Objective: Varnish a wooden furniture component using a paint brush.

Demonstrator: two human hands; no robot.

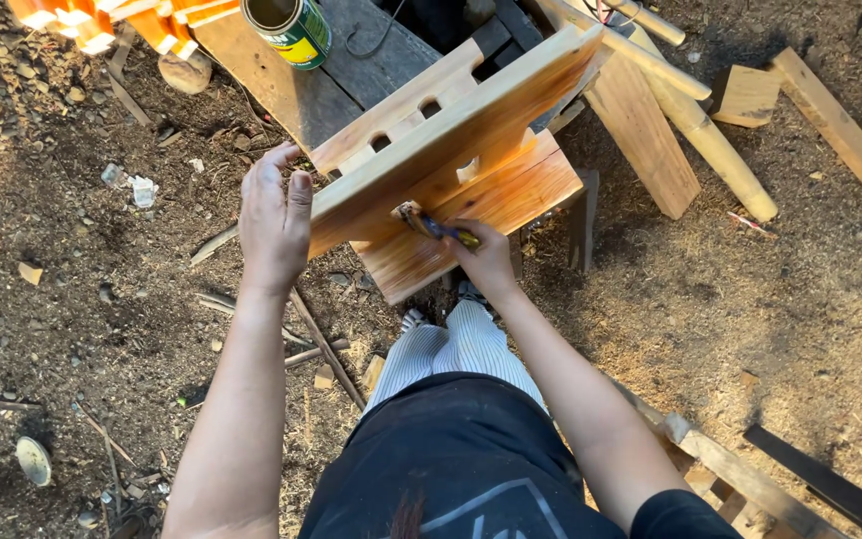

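Beyond the wooden board (451, 140), green-and-yellow-labelled can (289, 28).

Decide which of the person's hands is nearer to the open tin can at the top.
Left. The left hand grips the wooden panel's end just below the tin can; the right hand, holding a brush, sits farther off under the panel.
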